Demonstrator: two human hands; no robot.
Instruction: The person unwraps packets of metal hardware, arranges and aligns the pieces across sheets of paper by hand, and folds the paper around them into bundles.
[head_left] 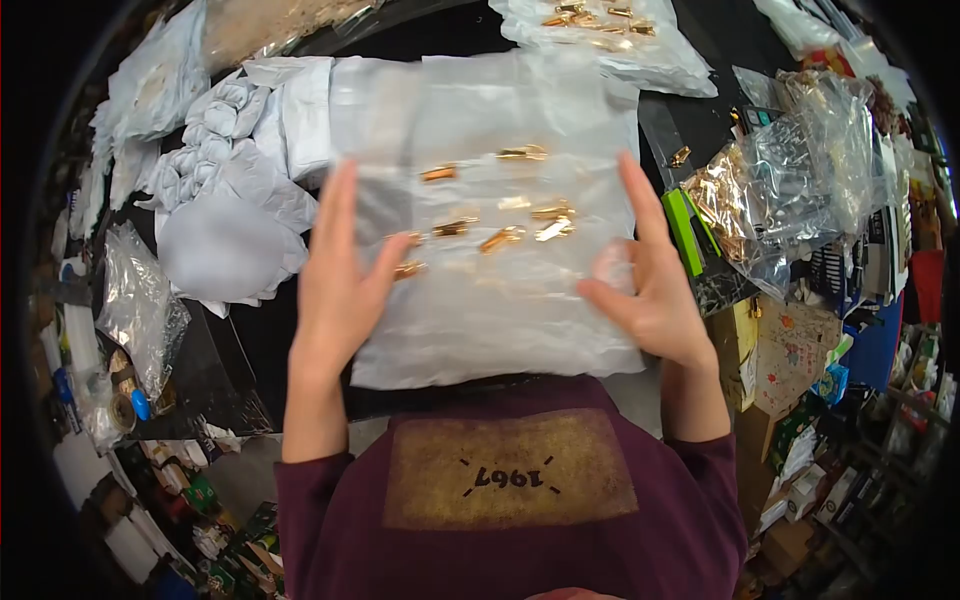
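Observation:
A whitish translucent sheet, plastic or thin paper, lies in front of me, slightly blurred. Several small shiny gold-coloured metal pieces are spread over its middle; their exact kind is unclear. My left hand is at the sheet's left edge, fingers stretched forward and thumb apart over the sheet, close to a gold piece. At the opposite edge, my right hand is open too, with its thumb pointing inward over the sheet. Neither hand shows a grip on anything.
Crumpled white wrapping lies to the left, beside a clear plastic bag. Another white sheet with gold pieces is at the back. On the right are a bright green object and a clear bag of gold pieces.

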